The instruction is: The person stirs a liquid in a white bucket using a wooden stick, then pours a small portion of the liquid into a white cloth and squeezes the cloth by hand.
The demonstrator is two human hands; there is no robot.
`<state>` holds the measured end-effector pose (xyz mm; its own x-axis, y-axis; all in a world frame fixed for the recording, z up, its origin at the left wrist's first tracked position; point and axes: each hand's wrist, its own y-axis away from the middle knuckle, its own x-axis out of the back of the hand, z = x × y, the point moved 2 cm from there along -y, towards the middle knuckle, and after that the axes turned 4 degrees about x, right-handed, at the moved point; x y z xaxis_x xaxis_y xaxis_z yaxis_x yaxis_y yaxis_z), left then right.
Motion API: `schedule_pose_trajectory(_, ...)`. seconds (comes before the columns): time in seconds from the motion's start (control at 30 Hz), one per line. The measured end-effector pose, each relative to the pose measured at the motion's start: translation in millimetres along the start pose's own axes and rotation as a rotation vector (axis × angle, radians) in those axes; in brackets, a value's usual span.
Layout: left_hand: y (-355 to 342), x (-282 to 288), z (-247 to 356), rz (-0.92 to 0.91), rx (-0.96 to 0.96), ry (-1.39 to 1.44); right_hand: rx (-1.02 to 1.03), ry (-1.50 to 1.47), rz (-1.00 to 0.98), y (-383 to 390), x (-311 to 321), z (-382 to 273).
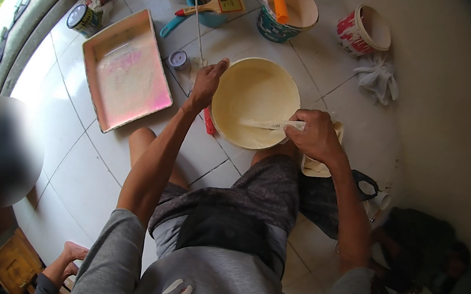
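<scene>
Coming through to me now: the white tiled floor [94, 169], the widest thing out there, with the pink-stained tray [128, 75] lying on it at the left. Next, the cream bucket [261, 69], ahead of the knees, between my grips! Beyond it, a teal bucket [276, 31] bearing an orange roller. My right grip [313, 135] is wrapped round a pale flat stick that dips inside; my left grip [211, 80] is clamped on the rim. Smallest, a purple-grey pot [178, 59] beside the tray.
</scene>
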<state>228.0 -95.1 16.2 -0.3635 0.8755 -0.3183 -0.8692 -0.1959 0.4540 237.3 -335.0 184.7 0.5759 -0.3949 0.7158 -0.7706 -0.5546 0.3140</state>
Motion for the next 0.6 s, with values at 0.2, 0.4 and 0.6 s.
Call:
schedule_pose_trajectory(0.2,7,2,9,-0.039,0.019,-0.119,-0.065,0.108,-0.032,22,79,-61)
schedule_pose_trajectory(0.4,6,6,6,-0.038,-0.022,-0.1,-0.039,0.218,0.033,44,146,-117)
schedule_pose_trajectory(0.6,9,12,8,-0.021,-0.11,-0.241,0.016,0.235,0.141,62,176,-164)
